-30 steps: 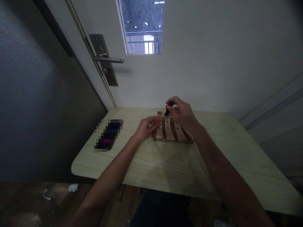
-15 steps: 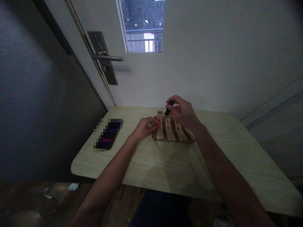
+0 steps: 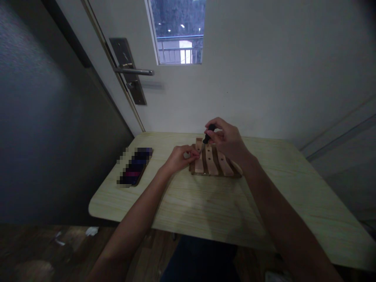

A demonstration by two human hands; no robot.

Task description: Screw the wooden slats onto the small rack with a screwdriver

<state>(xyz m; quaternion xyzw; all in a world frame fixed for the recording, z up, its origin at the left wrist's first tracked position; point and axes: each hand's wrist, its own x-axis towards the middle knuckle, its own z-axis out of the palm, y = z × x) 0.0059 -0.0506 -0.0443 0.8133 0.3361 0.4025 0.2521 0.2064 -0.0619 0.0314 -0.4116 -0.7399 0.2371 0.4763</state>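
On the table lies a wooden slatted piece [image 3: 212, 166], with pale wavy strips over darker wood and holes in the strips. My right hand [image 3: 229, 139] grips a screwdriver [image 3: 209, 134] by its black handle, tilted above the leftmost strip. Its thin shaft points down toward the fingertips of my left hand [image 3: 179, 158]. Those left fingers are pinched together at the leftmost strip; whatever is between them is too small to make out. My right hand and forearm cover the far right part of the wooden piece.
A phone [image 3: 135, 166], blurred by pixels, lies at the left of the pale wood-grain table [image 3: 182, 199]. Right behind the table stands a white door [image 3: 249, 78] with a metal handle [image 3: 135, 72] and a small window. A dark panel [image 3: 58, 129] is on the left.
The screwdriver has shifted slightly left and now leans with its shaft toward my left fingertips. My left hand keeps its pinch at the same strip.
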